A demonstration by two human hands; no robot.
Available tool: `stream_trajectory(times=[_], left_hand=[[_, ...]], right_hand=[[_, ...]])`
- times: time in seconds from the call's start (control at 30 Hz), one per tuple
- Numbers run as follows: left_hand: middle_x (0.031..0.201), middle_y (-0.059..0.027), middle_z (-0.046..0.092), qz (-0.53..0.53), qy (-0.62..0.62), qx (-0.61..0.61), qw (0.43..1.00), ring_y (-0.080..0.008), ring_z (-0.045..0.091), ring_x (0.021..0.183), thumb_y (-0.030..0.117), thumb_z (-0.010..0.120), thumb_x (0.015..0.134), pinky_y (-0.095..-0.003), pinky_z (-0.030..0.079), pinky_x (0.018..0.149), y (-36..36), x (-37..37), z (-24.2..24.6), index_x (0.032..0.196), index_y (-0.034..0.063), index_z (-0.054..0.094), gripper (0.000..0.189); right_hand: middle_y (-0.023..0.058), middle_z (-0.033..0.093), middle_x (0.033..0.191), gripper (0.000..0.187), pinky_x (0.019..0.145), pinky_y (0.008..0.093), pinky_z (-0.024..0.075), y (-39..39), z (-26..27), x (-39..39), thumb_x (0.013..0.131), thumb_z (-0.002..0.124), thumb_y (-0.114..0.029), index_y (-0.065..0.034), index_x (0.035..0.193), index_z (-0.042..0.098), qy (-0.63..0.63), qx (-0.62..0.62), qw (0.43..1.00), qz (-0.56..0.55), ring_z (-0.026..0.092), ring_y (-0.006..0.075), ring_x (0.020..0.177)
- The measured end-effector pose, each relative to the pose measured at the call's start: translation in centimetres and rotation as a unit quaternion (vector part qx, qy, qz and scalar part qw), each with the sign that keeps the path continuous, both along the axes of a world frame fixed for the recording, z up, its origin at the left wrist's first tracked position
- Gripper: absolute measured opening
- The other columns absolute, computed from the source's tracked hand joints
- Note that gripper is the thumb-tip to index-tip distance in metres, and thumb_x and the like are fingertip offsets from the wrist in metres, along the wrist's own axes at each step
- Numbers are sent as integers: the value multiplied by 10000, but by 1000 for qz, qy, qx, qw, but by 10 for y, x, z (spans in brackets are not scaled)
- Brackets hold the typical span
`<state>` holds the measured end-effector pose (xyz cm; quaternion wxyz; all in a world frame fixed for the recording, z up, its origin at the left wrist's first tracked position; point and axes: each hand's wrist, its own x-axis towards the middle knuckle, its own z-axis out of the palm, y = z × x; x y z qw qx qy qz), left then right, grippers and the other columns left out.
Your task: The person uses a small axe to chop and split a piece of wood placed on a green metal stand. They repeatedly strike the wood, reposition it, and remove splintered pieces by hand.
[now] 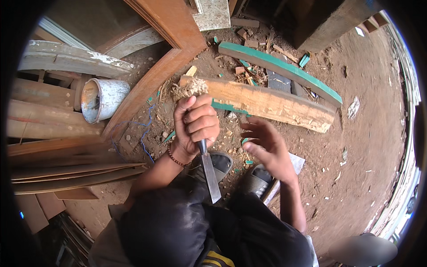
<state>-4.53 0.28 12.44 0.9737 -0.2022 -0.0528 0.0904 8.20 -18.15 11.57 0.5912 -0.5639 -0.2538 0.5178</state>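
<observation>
My left hand [199, 119] is wrapped around the handle of a wood chisel [210, 177]. Its flat steel blade points down toward my lap, and the handle's frayed, mushroomed wooden end [191, 88] sticks out above my thumb. My right hand [268, 147] holds nothing; its fingers are spread and slightly curled. Just beyond both hands lies a slightly curved timber [270, 103], its upper face bare and chipped, with green paint along part of its near edge. Behind it rests a second curved timber [280, 68] with a green-painted face.
Wood chips and green paint flakes litter the dirt ground [363, 133]. A paint-stained bucket [113, 96] stands at left beside a brown wooden frame [150, 83]. Stacked boards [76, 177] lie lower left. My sandalled feet [222, 163] are below my hands, near a flat pale piece [297, 162].
</observation>
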Motion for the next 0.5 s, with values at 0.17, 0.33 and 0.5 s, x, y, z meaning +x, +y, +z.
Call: stream_trajectory(times=[0.17, 0.33, 0.5], left_hand=[[500, 43, 358, -66, -84, -21, 994, -32, 264, 339, 135, 519, 968, -203, 225, 294, -17, 8, -3, 702, 115, 360, 310], [496, 40, 375, -133, -123, -10, 983, -34, 269, 331, 128, 532, 958, -207, 224, 283, -25, 11, -10, 697, 108, 356, 315], [502, 32, 375, -122, -112, -80, 983, -37, 272, 339, 133, 545, 956, -206, 234, 285, -28, 13, -14, 691, 101, 359, 325]], right_hand=[[168, 447, 1399, 931, 1002, 405, 480, 21, 19, -32, 807, 807, -106, -32, 1513, 206, 152, 125, 980, 42, 496, 247, 1263], [173, 427, 1427, 944, 979, 375, 505, 23, 21, -36, 810, 796, -66, -20, 1525, 182, 101, 88, 990, 35, 478, 230, 1282], [165, 416, 1447, 976, 971, 365, 510, 21, 18, -33, 808, 797, -69, -12, 1540, 152, 76, 82, 993, 36, 507, 220, 1251]])
